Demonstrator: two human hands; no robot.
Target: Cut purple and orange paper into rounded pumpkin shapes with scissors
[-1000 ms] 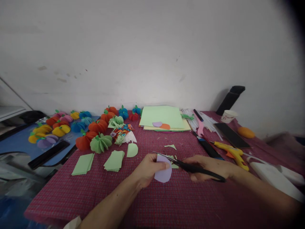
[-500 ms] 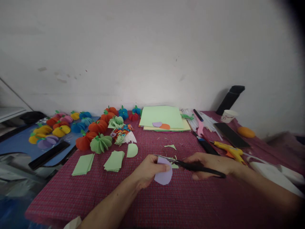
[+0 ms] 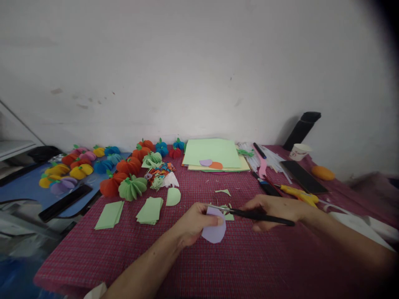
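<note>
My left hand (image 3: 193, 222) pinches a rounded lilac piece (image 3: 214, 232) between thumb and fingers, over the middle of the checked cloth. From the right, my right hand (image 3: 268, 211) holds black-handled scissors (image 3: 249, 214), whose blades lie across the upper edge of the lilac piece. The blades look nearly closed. Light green scraps (image 3: 229, 216) lie beneath and beside them. Left of my left hand are a green half-round piece (image 3: 173, 197), a stack of green pieces (image 3: 150, 210) and another green stack (image 3: 109, 215).
Coloured pumpkin shapes (image 3: 129, 165) stand at the left, with more on a blue table (image 3: 18, 189). Green sheets (image 3: 212, 151) lie at the back. At the right are a yellow glue gun (image 3: 299, 194), a paper cup (image 3: 299, 152) and a dark slab (image 3: 304, 176).
The scissor blades have closed further and shifted slightly at the top of the lilac piece. The fingers of my right hand have drawn together a little. My left hand keeps its grip.
</note>
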